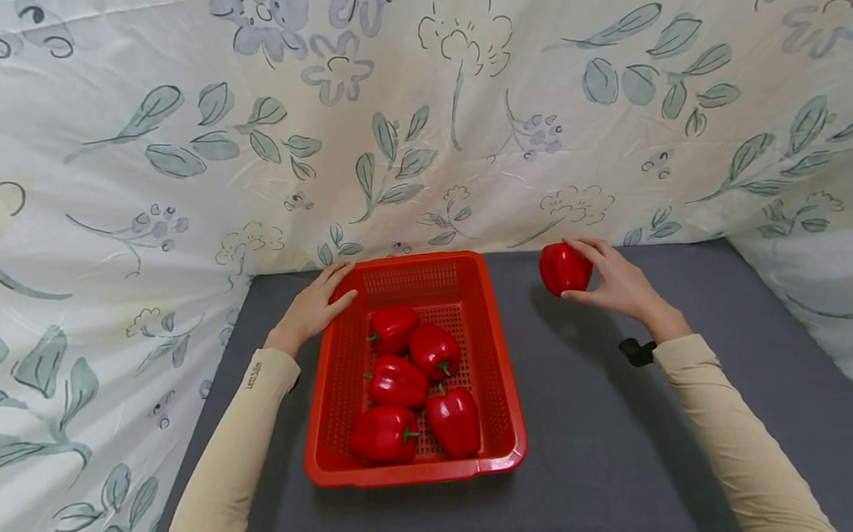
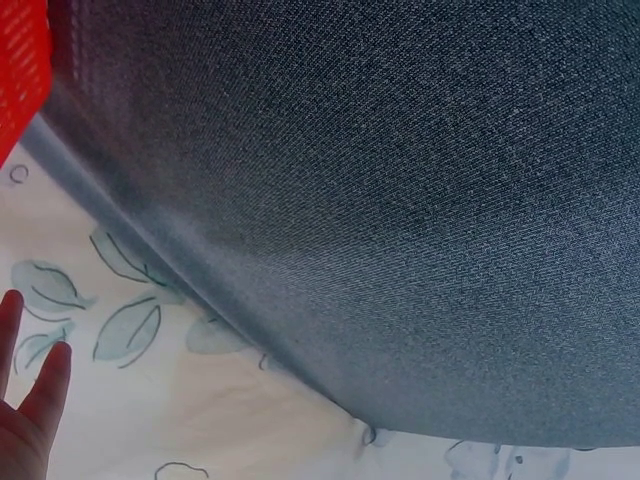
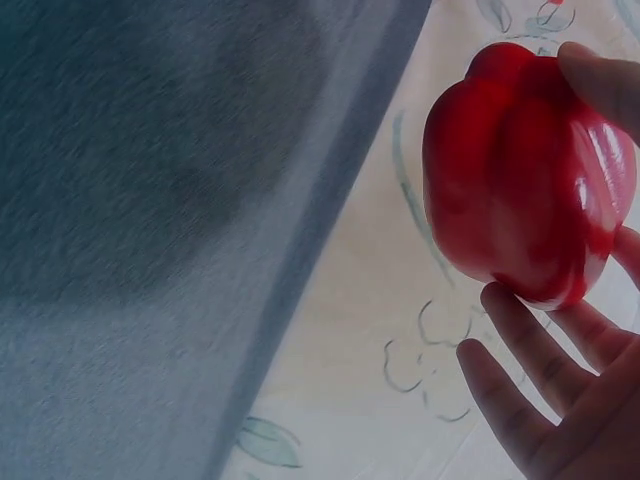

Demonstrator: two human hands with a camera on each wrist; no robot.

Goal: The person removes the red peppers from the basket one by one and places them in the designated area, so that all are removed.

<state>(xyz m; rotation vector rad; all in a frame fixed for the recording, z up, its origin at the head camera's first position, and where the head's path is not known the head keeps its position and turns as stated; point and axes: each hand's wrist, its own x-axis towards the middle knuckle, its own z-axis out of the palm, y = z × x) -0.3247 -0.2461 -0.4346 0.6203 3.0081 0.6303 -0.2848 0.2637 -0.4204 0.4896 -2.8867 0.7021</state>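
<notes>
My right hand [image 1: 611, 281] holds a red bell pepper [image 1: 565, 269] between thumb and fingertips, raised over the far right part of the table. In the right wrist view this pepper [image 3: 525, 175] fills the space between the thumb and the fingers [image 3: 530, 350]. My left hand [image 1: 311, 308] is at the far left rim of a red plastic basket [image 1: 506, 377], its fingers extended over the edge. Inside the basket lie several red bell peppers [image 1: 398, 383] with green stems. Only fingertips of the left hand [image 2: 35, 400] show in the left wrist view.
The basket stands on a dark grey table [image 1: 584, 454], left of its middle. Behind and on both sides hangs a white cloth [image 1: 413, 92] with flowers and leaves. A black band [image 1: 638, 352] is on the right wrist.
</notes>
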